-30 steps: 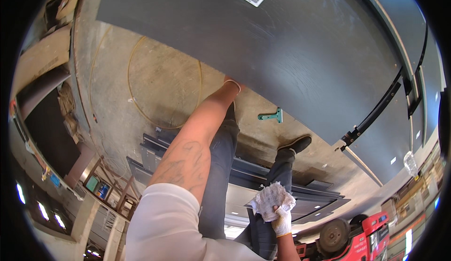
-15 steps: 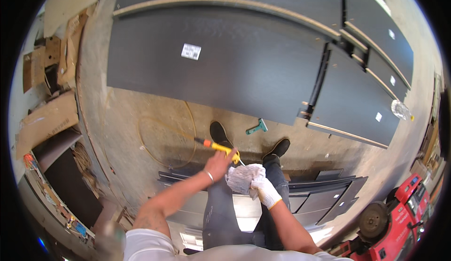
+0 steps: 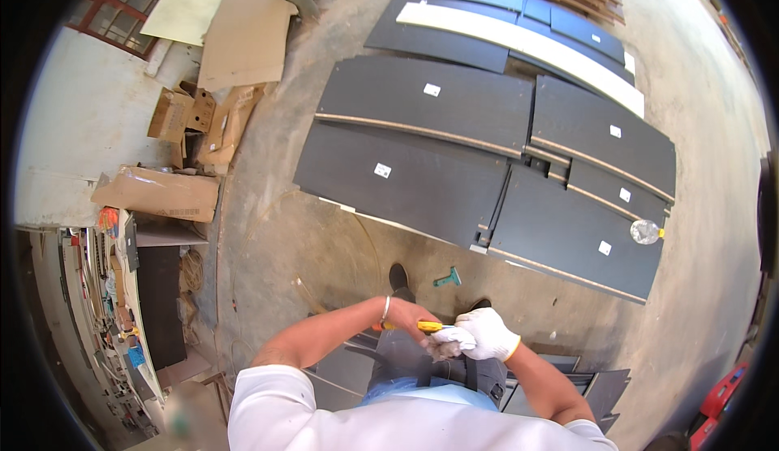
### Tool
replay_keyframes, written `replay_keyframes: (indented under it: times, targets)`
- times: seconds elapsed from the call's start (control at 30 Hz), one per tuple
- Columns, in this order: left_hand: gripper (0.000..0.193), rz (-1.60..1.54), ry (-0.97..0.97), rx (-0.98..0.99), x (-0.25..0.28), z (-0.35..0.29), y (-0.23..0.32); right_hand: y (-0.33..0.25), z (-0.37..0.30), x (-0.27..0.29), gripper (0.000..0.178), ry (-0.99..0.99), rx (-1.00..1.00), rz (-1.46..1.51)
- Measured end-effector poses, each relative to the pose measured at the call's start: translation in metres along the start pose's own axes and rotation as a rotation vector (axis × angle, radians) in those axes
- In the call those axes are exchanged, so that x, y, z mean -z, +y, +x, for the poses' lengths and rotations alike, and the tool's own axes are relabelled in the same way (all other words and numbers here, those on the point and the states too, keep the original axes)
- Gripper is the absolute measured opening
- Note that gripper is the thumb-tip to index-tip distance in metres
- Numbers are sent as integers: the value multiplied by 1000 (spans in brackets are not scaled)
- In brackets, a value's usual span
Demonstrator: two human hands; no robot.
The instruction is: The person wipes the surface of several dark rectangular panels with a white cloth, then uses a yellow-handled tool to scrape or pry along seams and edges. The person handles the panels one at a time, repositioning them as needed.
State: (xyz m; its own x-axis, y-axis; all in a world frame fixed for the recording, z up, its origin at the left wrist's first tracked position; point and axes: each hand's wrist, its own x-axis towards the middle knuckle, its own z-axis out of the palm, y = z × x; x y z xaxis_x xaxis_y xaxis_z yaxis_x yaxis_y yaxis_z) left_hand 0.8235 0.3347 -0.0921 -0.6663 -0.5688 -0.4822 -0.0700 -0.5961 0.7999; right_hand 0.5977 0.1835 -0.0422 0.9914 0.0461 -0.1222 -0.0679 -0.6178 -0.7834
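Observation:
In front of my waist, my bare left hand [image 3: 410,318] is closed around a yellow air blow gun [image 3: 430,326] with an orange connector. A white cotton glove covers my right hand [image 3: 488,334], which is closed on a greyish-white rag [image 3: 443,349]. The gun's front end lies right against the rag, and its thin nozzle is hidden. Beyond my shoes, a teal scraper [image 3: 447,277] lies on the concrete floor.
Dark panels [image 3: 398,187] lie in rows ahead, with a clear plastic bottle [image 3: 645,232] on the right one. A pale hose [image 3: 369,240] curls on the floor. Cardboard [image 3: 166,194] leans at left. More dark panels [image 3: 604,390] and a red machine [image 3: 718,402] are at lower right.
My view has lifted to take in more panels and the far floor. Both hands have come closer to my body, and the blow gun now sits against the rag with its nozzle hidden.

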Motion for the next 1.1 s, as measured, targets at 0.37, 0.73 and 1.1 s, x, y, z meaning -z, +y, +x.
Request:
replay_keyframes:
  times: [0.37,0.73,1.1]
  targets:
    - [46,278,1156,637,69,38,-72,63,-41,63,29,802,-445,597]
    - [30,-27,1582,1087,245,-207,-208,19,6,5,36,717,-961,443]
    - [35,174,1374,713,353,-97,-28,-23,67,25,30,837,-1123,195]
